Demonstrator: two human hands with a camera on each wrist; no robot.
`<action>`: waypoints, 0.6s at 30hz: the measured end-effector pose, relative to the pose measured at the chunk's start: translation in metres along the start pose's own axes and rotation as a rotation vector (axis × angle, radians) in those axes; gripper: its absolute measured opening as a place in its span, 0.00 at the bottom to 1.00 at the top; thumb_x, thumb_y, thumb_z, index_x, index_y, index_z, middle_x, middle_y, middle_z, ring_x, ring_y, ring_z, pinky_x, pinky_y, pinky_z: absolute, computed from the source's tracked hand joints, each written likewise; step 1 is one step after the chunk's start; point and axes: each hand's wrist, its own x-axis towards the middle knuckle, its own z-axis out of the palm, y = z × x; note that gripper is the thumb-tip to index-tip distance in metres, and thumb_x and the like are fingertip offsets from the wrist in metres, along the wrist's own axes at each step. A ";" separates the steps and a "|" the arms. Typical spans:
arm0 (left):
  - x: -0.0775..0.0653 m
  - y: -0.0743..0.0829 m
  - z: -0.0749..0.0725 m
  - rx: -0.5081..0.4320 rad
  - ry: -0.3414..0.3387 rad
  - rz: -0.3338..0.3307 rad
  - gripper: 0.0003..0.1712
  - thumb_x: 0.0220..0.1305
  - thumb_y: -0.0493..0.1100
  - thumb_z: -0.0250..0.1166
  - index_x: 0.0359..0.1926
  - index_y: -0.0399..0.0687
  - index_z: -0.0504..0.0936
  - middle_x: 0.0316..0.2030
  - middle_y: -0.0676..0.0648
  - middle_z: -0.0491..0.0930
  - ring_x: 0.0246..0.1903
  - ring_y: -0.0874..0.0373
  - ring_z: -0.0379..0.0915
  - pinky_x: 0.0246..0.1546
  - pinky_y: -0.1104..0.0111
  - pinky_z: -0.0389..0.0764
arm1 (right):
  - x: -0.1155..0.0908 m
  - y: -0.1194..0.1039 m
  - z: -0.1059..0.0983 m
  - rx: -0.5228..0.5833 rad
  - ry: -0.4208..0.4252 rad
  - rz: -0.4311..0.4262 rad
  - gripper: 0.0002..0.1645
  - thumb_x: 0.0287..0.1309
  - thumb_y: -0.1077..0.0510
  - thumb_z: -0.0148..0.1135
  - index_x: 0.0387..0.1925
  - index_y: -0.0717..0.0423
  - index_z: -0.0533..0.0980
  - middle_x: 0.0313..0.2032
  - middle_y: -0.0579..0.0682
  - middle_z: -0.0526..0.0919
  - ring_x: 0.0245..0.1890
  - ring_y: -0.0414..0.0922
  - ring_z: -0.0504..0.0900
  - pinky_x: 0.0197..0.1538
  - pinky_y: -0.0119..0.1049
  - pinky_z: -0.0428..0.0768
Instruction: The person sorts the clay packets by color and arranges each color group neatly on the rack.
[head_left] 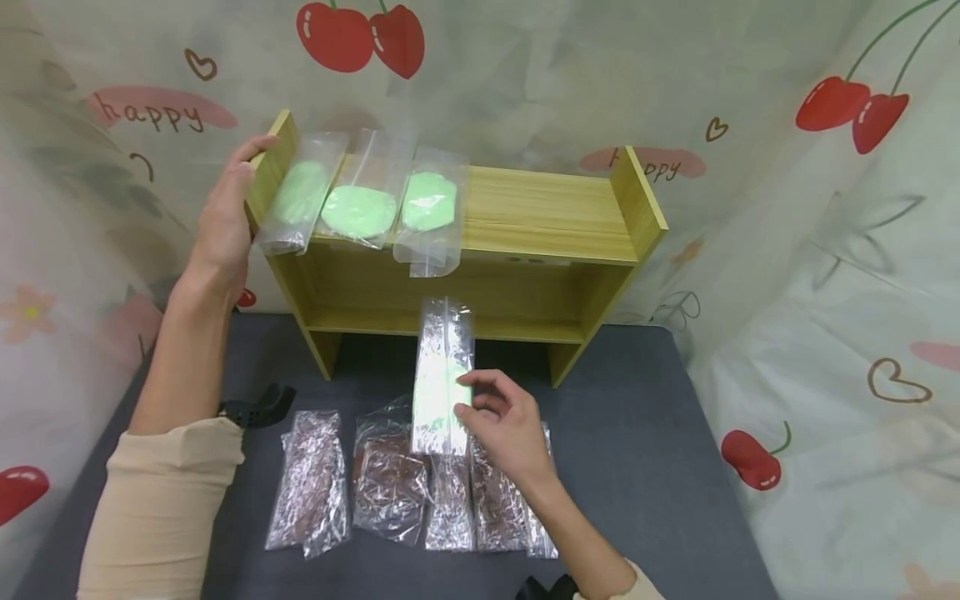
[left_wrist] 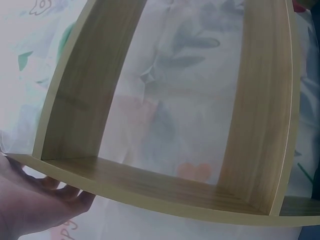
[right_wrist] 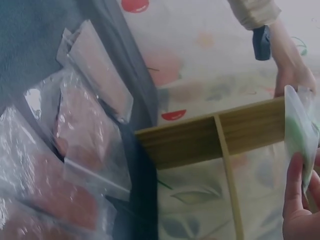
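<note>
L hand [head_left: 225, 208] grips the L side panel [head_left: 277, 171] of the shelf unit [head_left: 551, 204], fingers curled round its edge; an uneven pull there might tip or shift the unit and, w/ slick plastic on smooth wood, slide bags off. Of the three green-filled bags on the top board, the L one [head_left: 300, 193] lies right by that panel, the mid one [head_left: 360, 211] comes next, and the third one [head_left: 429, 202] hangs over the front edge — a knock from below could prob. drag it down. The held bag [head_left: 437, 375], pinched btw thumb and fingers of the R hand [head_left: 510, 425], is raised in front of the unit, above the table [head_left: 622, 433]; a light pinch on slippery film could let it swivel or drop onto the reddish-brown bags [head_left: 390, 483], esp. if its filling sags. Views: head gives the whole layout, but glare hides most of the held bag's green. L wrist shows patterned cloth [left_wrist: 165, 125] btw the boards, plus L fingers beneath the panel edge. R wrist has the held bag nearly edge-on, green visible — pinch easier to read there.
</note>
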 end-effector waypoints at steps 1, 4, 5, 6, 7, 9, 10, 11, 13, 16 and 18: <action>0.000 0.000 0.000 -0.003 -0.001 -0.001 0.24 0.78 0.52 0.38 0.67 0.63 0.71 0.54 0.49 0.61 0.44 0.58 0.61 0.39 0.69 0.67 | 0.001 -0.002 -0.002 -0.002 0.000 -0.013 0.18 0.58 0.69 0.66 0.50 0.58 0.79 0.35 0.58 0.80 0.27 0.41 0.76 0.29 0.29 0.72; 0.000 0.001 0.000 -0.008 -0.004 -0.006 0.24 0.78 0.51 0.38 0.67 0.63 0.71 0.53 0.49 0.62 0.43 0.58 0.61 0.37 0.70 0.68 | 0.001 -0.007 -0.011 -0.007 -0.005 -0.052 0.18 0.57 0.71 0.66 0.50 0.61 0.78 0.37 0.59 0.79 0.28 0.40 0.76 0.29 0.28 0.72; 0.000 0.001 0.000 -0.007 -0.006 -0.007 0.24 0.78 0.51 0.38 0.67 0.63 0.70 0.53 0.49 0.62 0.43 0.58 0.61 0.37 0.70 0.68 | 0.001 -0.010 -0.014 -0.009 -0.009 -0.067 0.18 0.57 0.71 0.65 0.50 0.61 0.78 0.38 0.59 0.79 0.29 0.41 0.76 0.30 0.28 0.73; 0.000 0.001 0.000 -0.006 -0.007 -0.006 0.24 0.78 0.51 0.38 0.68 0.62 0.70 0.53 0.49 0.62 0.43 0.57 0.61 0.37 0.70 0.68 | 0.001 -0.012 -0.017 -0.012 -0.014 -0.081 0.18 0.57 0.71 0.65 0.50 0.62 0.78 0.39 0.60 0.78 0.30 0.41 0.76 0.30 0.28 0.72; 0.000 0.001 0.000 -0.006 -0.007 -0.005 0.24 0.78 0.51 0.38 0.68 0.62 0.70 0.52 0.49 0.62 0.43 0.57 0.61 0.37 0.70 0.67 | 0.000 -0.015 -0.021 -0.014 -0.019 -0.094 0.18 0.57 0.72 0.65 0.50 0.63 0.78 0.40 0.60 0.78 0.30 0.40 0.75 0.30 0.28 0.72; 0.000 0.001 -0.001 -0.003 -0.009 -0.008 0.24 0.78 0.51 0.38 0.68 0.62 0.70 0.52 0.49 0.62 0.43 0.57 0.61 0.38 0.69 0.67 | -0.001 -0.020 -0.027 -0.018 -0.031 -0.115 0.18 0.57 0.72 0.65 0.50 0.64 0.77 0.41 0.60 0.77 0.30 0.40 0.75 0.31 0.28 0.72; 0.000 0.001 -0.001 -0.004 -0.011 -0.010 0.24 0.78 0.51 0.38 0.68 0.62 0.70 0.53 0.49 0.62 0.43 0.57 0.61 0.38 0.69 0.67 | -0.002 -0.023 -0.030 -0.021 -0.038 -0.123 0.18 0.57 0.72 0.65 0.50 0.64 0.77 0.42 0.60 0.77 0.30 0.40 0.74 0.31 0.28 0.72; 0.000 0.001 -0.001 0.001 -0.011 -0.007 0.24 0.78 0.51 0.38 0.68 0.62 0.70 0.53 0.49 0.61 0.44 0.57 0.61 0.39 0.69 0.67 | -0.003 -0.026 -0.033 -0.022 -0.044 -0.127 0.18 0.58 0.72 0.65 0.51 0.65 0.77 0.43 0.59 0.77 0.30 0.40 0.74 0.31 0.28 0.73; 0.000 0.001 -0.001 0.002 -0.015 -0.010 0.24 0.78 0.52 0.38 0.67 0.63 0.70 0.54 0.49 0.61 0.44 0.57 0.61 0.40 0.68 0.66 | -0.005 -0.032 -0.038 -0.024 -0.050 -0.133 0.18 0.58 0.71 0.65 0.51 0.65 0.76 0.44 0.59 0.77 0.31 0.40 0.75 0.33 0.29 0.74; 0.000 0.001 -0.001 0.004 -0.018 -0.009 0.24 0.78 0.52 0.37 0.67 0.63 0.70 0.55 0.49 0.60 0.45 0.57 0.60 0.40 0.68 0.66 | -0.007 -0.041 -0.043 -0.025 -0.048 -0.144 0.17 0.59 0.71 0.65 0.51 0.65 0.76 0.44 0.58 0.77 0.32 0.41 0.75 0.34 0.29 0.76; 0.000 0.001 0.000 0.000 -0.016 -0.009 0.24 0.78 0.52 0.38 0.67 0.63 0.70 0.54 0.49 0.60 0.45 0.57 0.60 0.40 0.68 0.66 | -0.008 -0.047 -0.046 -0.030 -0.045 -0.156 0.17 0.59 0.71 0.65 0.51 0.66 0.76 0.44 0.58 0.77 0.32 0.42 0.75 0.34 0.30 0.76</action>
